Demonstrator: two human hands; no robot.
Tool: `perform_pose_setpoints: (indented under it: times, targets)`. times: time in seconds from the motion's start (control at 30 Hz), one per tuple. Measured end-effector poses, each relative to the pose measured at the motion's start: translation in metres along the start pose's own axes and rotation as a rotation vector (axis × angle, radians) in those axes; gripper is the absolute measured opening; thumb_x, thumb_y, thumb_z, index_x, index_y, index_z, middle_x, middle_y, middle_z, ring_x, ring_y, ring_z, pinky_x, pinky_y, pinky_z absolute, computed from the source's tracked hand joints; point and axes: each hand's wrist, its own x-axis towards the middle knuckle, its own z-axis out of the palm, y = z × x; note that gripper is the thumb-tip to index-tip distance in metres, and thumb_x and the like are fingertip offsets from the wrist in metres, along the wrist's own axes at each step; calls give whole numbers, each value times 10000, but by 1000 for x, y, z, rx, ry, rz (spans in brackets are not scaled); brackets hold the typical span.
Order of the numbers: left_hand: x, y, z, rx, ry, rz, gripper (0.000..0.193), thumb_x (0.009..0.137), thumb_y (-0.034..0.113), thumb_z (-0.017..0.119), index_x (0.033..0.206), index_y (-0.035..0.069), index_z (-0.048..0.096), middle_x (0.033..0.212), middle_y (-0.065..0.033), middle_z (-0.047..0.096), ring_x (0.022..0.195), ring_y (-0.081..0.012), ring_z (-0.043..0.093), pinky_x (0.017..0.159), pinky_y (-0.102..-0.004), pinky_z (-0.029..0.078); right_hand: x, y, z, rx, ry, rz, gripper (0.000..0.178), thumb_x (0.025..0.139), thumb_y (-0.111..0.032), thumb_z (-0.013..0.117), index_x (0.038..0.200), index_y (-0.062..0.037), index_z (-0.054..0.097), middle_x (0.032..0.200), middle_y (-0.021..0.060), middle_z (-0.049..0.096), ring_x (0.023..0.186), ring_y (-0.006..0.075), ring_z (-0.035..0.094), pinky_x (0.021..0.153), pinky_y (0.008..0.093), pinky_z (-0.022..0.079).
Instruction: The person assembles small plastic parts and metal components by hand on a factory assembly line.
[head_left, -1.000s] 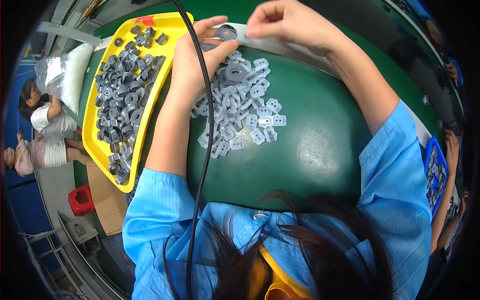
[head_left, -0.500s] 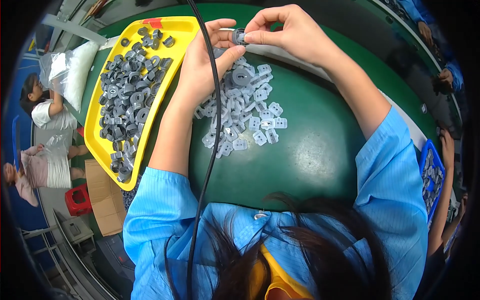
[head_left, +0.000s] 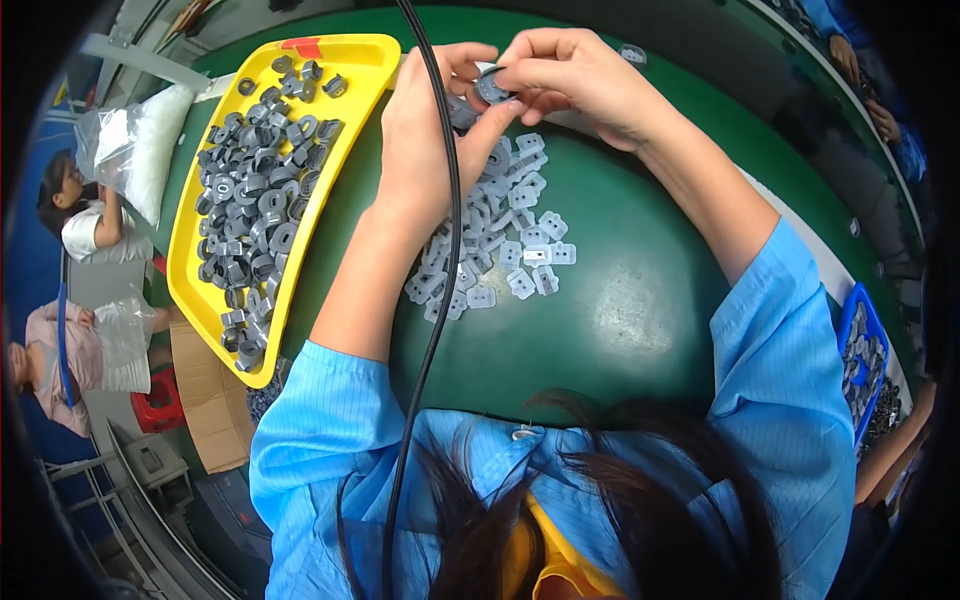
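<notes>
One dark grey rounded cap point(head_left: 487, 90) is gripped between the left hand point(head_left: 415, 140), its thumb and fingers curled about the part, and the right hand point(head_left: 590, 85), whose fingertips press on it from the right. The cap touches both hands, neither nearer; fingers hide too much to tell its long axis. A second grey shape point(head_left: 462, 112) shows under the left fingers, but whether it is held cannot be told. One black cable point(head_left: 455, 210) hangs across the view in front of the left arm. Just to the person's side of the grip, dozens of translucent tabbed plates point(head_left: 490, 215) lie heaped on one green bench point(head_left: 620, 320), overlapping too closely for an exact count. To the left, nearer the left hand, one yellow tray point(head_left: 365, 65), its long axis running away from the body, holds scores of grey ring-shaped parts point(head_left: 282, 237). One small pale piece point(head_left: 632, 54) lies alone beyond the right hand. Farther off, one blue tray point(head_left: 858, 293) stands at right; at left are one red stool point(head_left: 160, 400) and two co-workers point(head_left: 95, 215).
</notes>
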Motion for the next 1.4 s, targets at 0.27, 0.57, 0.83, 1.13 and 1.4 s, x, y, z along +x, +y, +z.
perform_pose_setpoints:
  times: [0.27,0.57,0.83,1.13,1.4]
  targets:
    - [5,-4,-16,-86,-82,44,381,621,-11,773,969,32,624,948,-68,574,668,-148,595,633,-269,490,-3,-15,1,-378,3,-66,131,786,-102,663,857,-9,606,736,24,610,648,102,583,634,212,478]
    - [8,5,-6,25,33,206,377,681,-15,743,1026,24,596,928,-61,568,690,-103,557,656,-223,447,-1,-13,1,252,-82,-36,112,785,-8,640,885,28,607,829,87,644,746,121,605,672,217,483]
    - [2,-26,-16,-702,-23,-396,253,810,-74,482,1040,22,440,958,-87,493,842,-163,553,630,-259,449,24,18,-55,-181,256,56,136,747,-54,637,871,-7,607,753,57,632,670,133,579,620,244,477]
    - [3,-33,-23,-697,2,-764,319,843,68,633,1135,-23,540,861,-76,635,725,-115,624,611,-197,472,4,0,-39,-1009,159,-310,167,746,-67,659,898,-14,613,751,46,595,705,133,566,661,264,475]
    - [-1,-30,-18,-480,-74,-630,400,780,55,673,1152,-11,543,834,-38,592,726,-89,608,600,-196,470,2,17,-12,-987,-140,-616,173,767,-73,655,934,-26,661,833,109,602,794,241,607,679,326,483]
